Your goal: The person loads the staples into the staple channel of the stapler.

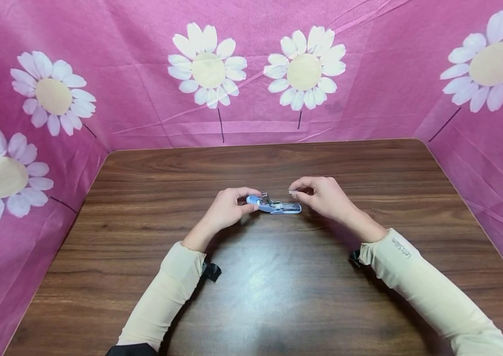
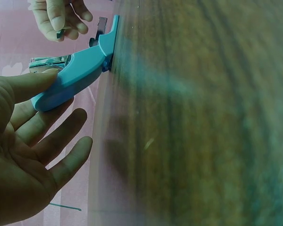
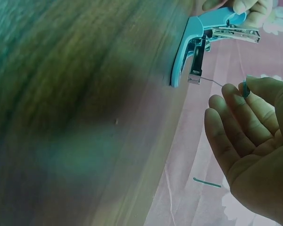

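Brown table (image 1: 256,296) below, I'd remotely square the right hand (image 1: 328,198) to the left hand (image 1: 226,208), which pinches the opened blue stapler (image 2: 82,70) near mid-table between them, and line its metal channel (image 1: 288,206) up with the small strip (image 3: 245,88) that the right one pinches.

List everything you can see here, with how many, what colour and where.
Table: one, brown, under the arms
Stapler: one, light blue with silvery metal, opened out, mid-table
Small piece: one, greyish, near the stapler's right end in the head view
Cloth: number of sheets unclear, pink, behind and beside the table
Flowers: six, white with yellowish middles, on the cloth
Sleeves: two, cream, on the forearms
Wrist gear: two, black, near the sleeve ends
Left hand: one, bare, gripping the stapler
Right hand: one, bare, pinching the small piece
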The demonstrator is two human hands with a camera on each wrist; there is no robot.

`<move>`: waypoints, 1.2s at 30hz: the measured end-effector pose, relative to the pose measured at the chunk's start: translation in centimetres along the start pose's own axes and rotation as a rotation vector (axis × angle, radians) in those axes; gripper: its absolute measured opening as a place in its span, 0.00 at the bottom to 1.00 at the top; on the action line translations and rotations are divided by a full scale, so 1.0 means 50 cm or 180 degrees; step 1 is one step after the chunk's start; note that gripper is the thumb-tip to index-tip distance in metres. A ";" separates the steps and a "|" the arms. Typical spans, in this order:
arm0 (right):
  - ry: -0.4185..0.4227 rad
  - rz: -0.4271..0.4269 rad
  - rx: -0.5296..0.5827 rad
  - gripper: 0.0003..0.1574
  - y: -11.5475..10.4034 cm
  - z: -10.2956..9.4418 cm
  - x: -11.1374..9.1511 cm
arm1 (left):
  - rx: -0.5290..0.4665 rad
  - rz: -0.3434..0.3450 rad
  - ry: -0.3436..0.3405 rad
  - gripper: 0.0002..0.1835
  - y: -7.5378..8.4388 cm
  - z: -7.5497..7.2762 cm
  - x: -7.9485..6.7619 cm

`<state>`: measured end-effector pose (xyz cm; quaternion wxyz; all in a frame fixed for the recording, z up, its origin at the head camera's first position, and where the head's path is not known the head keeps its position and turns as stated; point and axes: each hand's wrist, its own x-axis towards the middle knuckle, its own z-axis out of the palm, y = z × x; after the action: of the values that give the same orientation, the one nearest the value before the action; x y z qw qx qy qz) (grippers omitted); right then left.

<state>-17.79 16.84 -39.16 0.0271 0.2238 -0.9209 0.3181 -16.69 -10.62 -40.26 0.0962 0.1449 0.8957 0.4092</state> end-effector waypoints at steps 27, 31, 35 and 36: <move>-0.0276 0.0053 -0.0007 0.05 -0.008 0.028 0.000 | -0.0030 0.0004 0.0001 0.16 0.000 0.001 0.000; -0.0364 0.0088 -0.0083 0.05 -0.009 0.031 0.002 | -0.0021 -0.0005 0.0012 0.16 0.001 0.000 0.000; -0.0444 0.0145 -0.0121 0.06 -0.011 0.034 0.003 | -0.0037 0.0002 0.0014 0.16 0.002 0.000 -0.001; -0.0453 0.0150 -0.0127 0.06 -0.011 0.034 0.003 | -0.0039 0.0003 0.0014 0.16 0.002 0.000 -0.001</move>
<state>-17.53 15.36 -40.17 -0.0415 0.2234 -0.9316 0.2836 -16.62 -10.58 -40.15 0.0949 0.1439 0.8933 0.4150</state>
